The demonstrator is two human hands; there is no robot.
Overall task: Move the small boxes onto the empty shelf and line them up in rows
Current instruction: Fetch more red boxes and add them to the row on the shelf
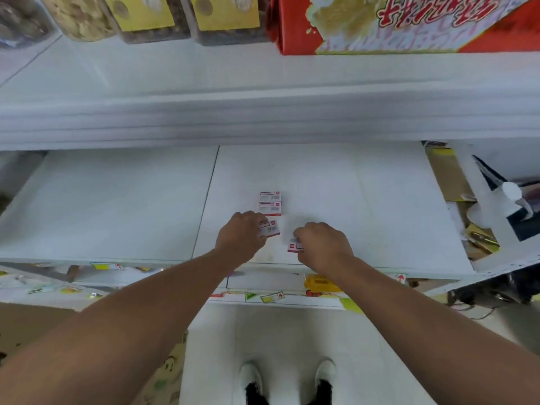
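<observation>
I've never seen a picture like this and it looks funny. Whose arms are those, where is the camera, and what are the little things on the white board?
The camera sits on a person's head and looks down, so you see their own two arms, and even their white shoes at the bottom. There is only this one picture. The white board is an almost bare shop shelf. Two small white-and-red boxes already lie on it, one right behind the other. The left hand has its fingers on a third box, just in front of those two. The right hand holds a fourth box off to the side. Above is another shelf with jars and a big red carton.
</observation>
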